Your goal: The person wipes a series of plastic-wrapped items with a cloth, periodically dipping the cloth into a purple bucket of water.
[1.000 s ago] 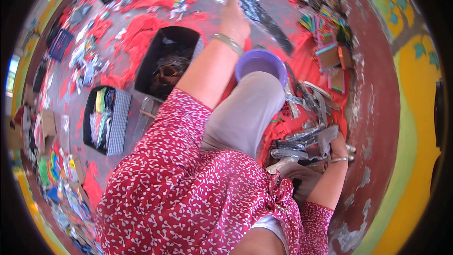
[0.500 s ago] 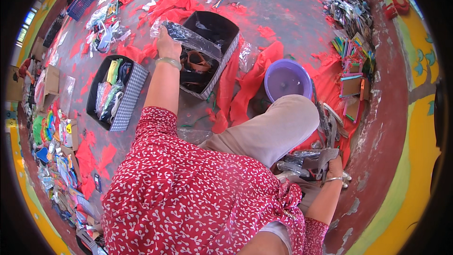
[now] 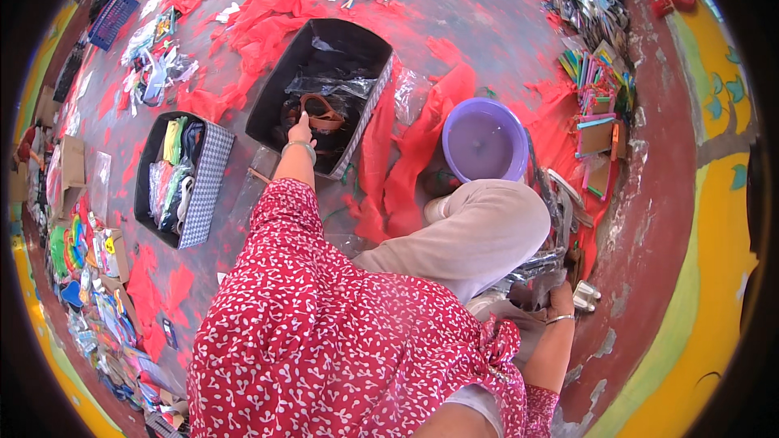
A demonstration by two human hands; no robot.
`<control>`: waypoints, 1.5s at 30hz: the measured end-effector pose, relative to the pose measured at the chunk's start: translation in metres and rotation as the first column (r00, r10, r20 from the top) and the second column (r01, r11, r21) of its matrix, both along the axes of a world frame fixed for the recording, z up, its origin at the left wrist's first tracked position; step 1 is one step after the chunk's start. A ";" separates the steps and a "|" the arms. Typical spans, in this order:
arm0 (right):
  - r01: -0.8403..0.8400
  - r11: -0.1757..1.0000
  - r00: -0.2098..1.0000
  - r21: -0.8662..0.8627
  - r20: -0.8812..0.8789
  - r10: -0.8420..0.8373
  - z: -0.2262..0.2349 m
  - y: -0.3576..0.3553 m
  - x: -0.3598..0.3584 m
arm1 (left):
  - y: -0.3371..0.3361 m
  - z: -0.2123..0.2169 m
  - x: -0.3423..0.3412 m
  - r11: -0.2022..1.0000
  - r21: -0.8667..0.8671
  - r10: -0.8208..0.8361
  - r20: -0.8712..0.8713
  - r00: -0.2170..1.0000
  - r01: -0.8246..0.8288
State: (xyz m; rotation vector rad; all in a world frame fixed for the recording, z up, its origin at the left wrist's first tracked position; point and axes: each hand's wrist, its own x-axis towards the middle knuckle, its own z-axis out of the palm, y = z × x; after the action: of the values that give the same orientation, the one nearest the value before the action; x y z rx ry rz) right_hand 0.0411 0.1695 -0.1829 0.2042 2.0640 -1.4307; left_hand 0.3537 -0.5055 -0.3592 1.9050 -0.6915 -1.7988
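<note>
My left hand (image 3: 300,131) reaches over the near left rim of a large black-lined box (image 3: 268,101) with a checked outer side. Its fingers stretch out toward a looped brown leather strap (image 3: 326,120); they look apart, though the tips are partly hidden. Beyond the strap, a clear plastic packet (image 3: 333,85) with dark contents lies across the box among other dark items. Low on the right, my right hand (image 3: 560,302) closes on a thin grey sheet (image 3: 531,296); whether it is cloth or plastic I cannot make out. Dark plastic-wrapped packets (image 3: 535,266) lie beside it.
A smaller checked box (image 3: 207,203) with wrapped items stands at left. Beyond my bent knee (image 3: 495,215) is a purple basin (image 3: 519,164). Red torn sheeting (image 3: 418,162) covers parts of the floor. Piles of goods line both walls, including colourful pens (image 3: 586,81) at right.
My left hand has let go of the clear packet, now lying in the large box, and has come back nearer to me, to the brown strap. My right hand has moved slightly down and left.
</note>
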 end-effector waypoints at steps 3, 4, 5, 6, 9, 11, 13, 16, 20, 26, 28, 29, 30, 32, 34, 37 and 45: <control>0.033 0.998 0.998 -0.052 0.051 -0.031 0.002 -0.004 0.000 | -0.001 -0.022 0.004 0.990 -0.129 -0.062 0.001 0.998 0.062; 0.039 0.997 0.998 -0.066 0.054 -0.035 0.005 -0.008 0.001 | -0.002 -0.025 -0.002 0.883 -0.406 -0.183 0.168 0.969 0.237; 0.044 0.996 0.998 -0.079 0.059 -0.040 0.008 -0.011 0.001 | -0.002 -0.028 -0.011 0.672 -0.609 -0.241 0.358 0.902 0.421; 0.045 0.995 0.998 -0.087 0.055 -0.040 0.011 -0.014 0.003 | -0.002 -0.030 -0.021 0.387 -0.711 -0.227 0.544 0.808 0.587; 0.099 0.990 0.995 -0.095 0.019 -0.098 0.027 -0.014 0.020 | 0.008 0.016 -0.099 0.715 -0.453 -0.590 0.016 0.807 0.532; 0.073 0.994 0.993 -0.082 0.096 -0.065 0.031 -0.021 0.020 | -0.028 -0.020 -0.103 0.530 -0.484 -0.678 0.252 0.691 0.696; 0.102 0.994 0.990 -0.036 0.099 -0.098 0.031 -0.011 0.024 | -0.023 -0.005 -0.134 0.275 -0.382 -0.651 0.601 0.463 0.883; 0.105 0.994 0.993 -0.005 0.061 -0.105 0.021 -0.001 0.021 | -0.036 -0.022 -0.142 -0.072 -0.129 -0.588 0.806 0.063 0.989; 0.122 0.991 0.992 0.053 -0.001 -0.122 0.010 0.019 0.023 | 0.001 0.008 -0.144 -0.044 0.173 -0.687 0.710 -0.155 0.984; -0.074 0.967 0.991 0.243 -0.087 0.098 -0.014 0.051 0.020 | -0.019 -0.070 -0.078 -0.111 0.233 -0.688 0.684 -0.244 0.966; -0.043 0.999 0.996 0.022 0.083 0.041 0.012 0.000 0.016 | -0.070 -0.099 -0.017 -0.166 0.195 -0.511 0.821 -0.254 0.967; 0.076 0.992 0.994 -0.098 0.089 -0.067 0.046 -0.015 0.021 | -0.039 -0.092 -0.058 -0.327 0.257 -0.439 0.811 -0.387 0.909; 0.208 0.953 0.977 -0.221 0.097 -0.190 0.066 -0.017 0.029 | -0.004 -0.051 -0.102 -0.289 0.169 -0.466 0.835 -0.293 0.942; 0.202 0.862 0.973 -0.466 0.192 -0.125 0.082 -0.017 0.022 | 0.000 -0.014 -0.096 0.097 -0.004 -0.598 0.799 0.062 0.995; -0.016 0.777 0.999 -0.629 0.020 0.037 0.124 -0.036 0.023 | -0.002 0.016 -0.089 0.208 -0.138 -0.547 0.804 0.233 0.968; 0.105 0.588 0.943 -0.802 -0.106 -0.314 0.144 -0.022 0.021 | 0.005 0.048 -0.090 0.191 -0.376 -0.537 0.733 0.417 0.907; 0.009 0.383 0.866 -0.924 -0.184 -0.465 0.195 0.016 0.060 | 0.104 0.179 -0.164 0.112 -0.549 -0.769 0.481 0.422 0.829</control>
State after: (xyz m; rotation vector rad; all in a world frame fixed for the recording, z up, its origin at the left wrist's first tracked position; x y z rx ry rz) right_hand 0.1012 0.1850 0.0122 -0.3115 1.1968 -2.7976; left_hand 0.1900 -0.4020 -0.1801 0.9530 -2.4566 -1.4203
